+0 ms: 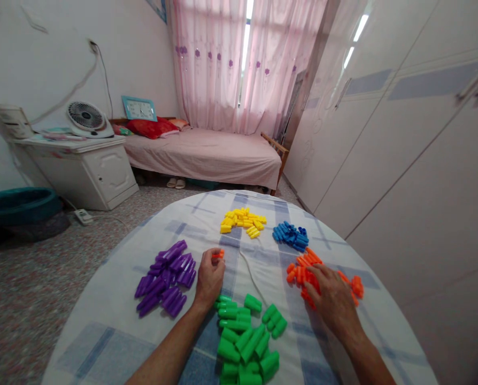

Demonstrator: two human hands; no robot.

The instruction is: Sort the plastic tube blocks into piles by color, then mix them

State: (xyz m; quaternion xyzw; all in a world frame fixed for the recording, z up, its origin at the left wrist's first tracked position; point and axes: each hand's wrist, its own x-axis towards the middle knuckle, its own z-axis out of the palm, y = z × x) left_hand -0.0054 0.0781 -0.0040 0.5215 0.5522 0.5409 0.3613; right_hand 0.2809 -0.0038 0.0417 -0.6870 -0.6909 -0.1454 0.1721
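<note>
My left hand (210,278) is closed in a pinch around small orange plastic caps (221,254), held over the table between the purple and green piles. My right hand (331,291) lies over a pile of orange caps (305,262), its fingers apart and touching them; its palm hides part of the pile. To the left is a heap of purple caps (164,278). Green caps (249,339) are spread at the near middle, close to my left wrist. Farther back sit yellow caps (241,220) and blue caps (290,236).
All the piles rest on a round table with a checked cloth (114,299). A white cord (251,272) runs across its middle. Beyond are a bed (210,149), a cabinet (110,176) with a fan (89,118), and a teal basin (20,206). Wardrobe doors (383,160) line the right.
</note>
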